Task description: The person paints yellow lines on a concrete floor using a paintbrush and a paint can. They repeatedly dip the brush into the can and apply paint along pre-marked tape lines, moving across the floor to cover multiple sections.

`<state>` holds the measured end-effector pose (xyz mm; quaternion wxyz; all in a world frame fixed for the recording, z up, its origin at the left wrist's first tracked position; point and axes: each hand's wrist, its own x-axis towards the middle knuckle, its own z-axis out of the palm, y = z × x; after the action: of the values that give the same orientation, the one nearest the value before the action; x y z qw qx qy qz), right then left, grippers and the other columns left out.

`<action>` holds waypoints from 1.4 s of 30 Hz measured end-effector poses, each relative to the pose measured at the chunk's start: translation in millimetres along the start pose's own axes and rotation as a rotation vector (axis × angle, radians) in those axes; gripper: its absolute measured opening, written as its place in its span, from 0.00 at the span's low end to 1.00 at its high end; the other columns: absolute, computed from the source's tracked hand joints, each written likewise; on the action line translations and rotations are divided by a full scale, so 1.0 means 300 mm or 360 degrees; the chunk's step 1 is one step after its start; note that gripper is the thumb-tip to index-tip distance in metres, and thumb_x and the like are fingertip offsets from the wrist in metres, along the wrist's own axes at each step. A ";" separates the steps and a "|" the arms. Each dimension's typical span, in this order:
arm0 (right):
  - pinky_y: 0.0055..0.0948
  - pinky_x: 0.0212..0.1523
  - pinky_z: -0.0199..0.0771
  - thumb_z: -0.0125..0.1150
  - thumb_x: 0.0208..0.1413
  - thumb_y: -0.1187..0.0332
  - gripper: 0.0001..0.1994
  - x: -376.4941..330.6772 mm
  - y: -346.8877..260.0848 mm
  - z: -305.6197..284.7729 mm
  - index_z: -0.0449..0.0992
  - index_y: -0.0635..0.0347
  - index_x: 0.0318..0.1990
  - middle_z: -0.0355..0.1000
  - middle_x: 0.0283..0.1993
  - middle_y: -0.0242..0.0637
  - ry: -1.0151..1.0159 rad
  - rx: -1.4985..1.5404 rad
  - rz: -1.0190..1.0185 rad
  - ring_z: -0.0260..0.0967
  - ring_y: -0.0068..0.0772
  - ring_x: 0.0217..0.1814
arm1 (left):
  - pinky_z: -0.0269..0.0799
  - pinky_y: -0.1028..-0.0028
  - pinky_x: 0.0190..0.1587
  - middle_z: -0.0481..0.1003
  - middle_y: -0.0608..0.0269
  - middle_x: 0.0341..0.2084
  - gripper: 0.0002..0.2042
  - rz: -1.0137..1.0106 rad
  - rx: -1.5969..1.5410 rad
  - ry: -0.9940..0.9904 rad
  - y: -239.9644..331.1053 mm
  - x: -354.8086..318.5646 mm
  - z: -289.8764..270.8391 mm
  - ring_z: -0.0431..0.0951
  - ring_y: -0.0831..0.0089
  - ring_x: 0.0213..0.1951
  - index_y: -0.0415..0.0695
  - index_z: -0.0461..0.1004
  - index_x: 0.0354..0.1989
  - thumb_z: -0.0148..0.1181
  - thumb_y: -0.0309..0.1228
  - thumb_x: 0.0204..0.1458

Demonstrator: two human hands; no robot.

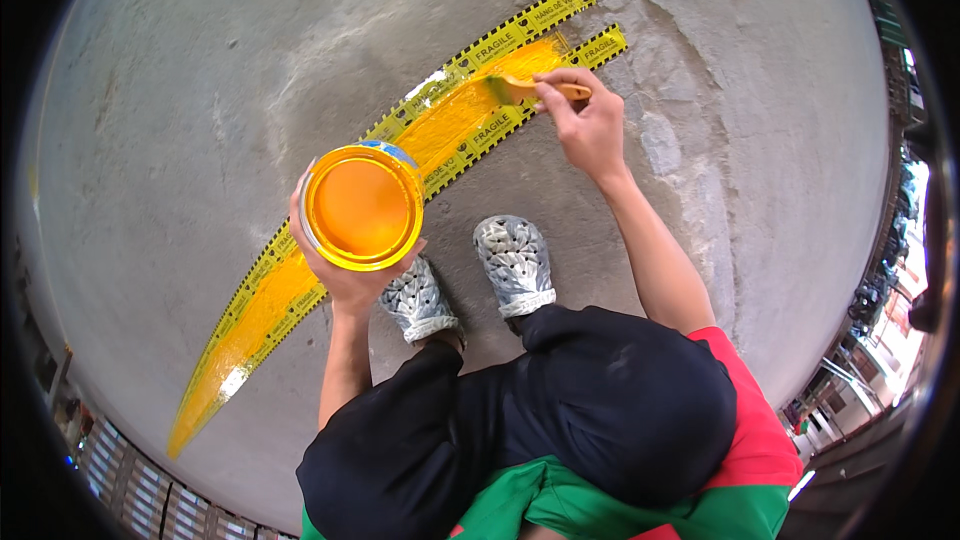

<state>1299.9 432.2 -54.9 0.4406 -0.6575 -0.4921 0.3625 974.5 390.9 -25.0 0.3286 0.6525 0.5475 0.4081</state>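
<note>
The paintbrush [522, 90] has its bristles on or just above the wet orange stripe [430, 130], near the stripe's far end, with its handle pinched between the thumb and fingers of the right hand [585, 127]. The stripe runs between 2 strips of yellow, black-edged tape [498, 39] on the grey concrete floor [240, 70], partly hidden by a paint can [418, 208] of orange paint that the left hand [345, 278] grips around its side. Nearer the person's body, 2 plastic-covered clogs [512, 258] stand beside the lower strip.

Industrial-looking space, cracked concrete floor [250, 60], pallet-like stacks [105, 462] along edge
</note>
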 end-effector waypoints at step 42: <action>0.24 0.31 0.77 0.65 0.59 0.70 0.06 0.188 0.048 -0.199 0.81 0.59 0.43 0.83 0.34 0.41 0.0243 -0.0453 -0.0134 0.82 0.27 0.32 | 0.63 0.59 0.69 0.65 0.53 0.62 0.60 0.0022 0.0028 0.0010 0.009 -0.009 -0.011 0.68 0.60 0.64 0.40 0.49 0.72 0.84 0.44 0.31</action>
<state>1373.3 471.5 -50.0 0.3941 -0.7177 -0.5306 0.2192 972.4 387.6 -21.6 0.3181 0.6579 0.5475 0.4076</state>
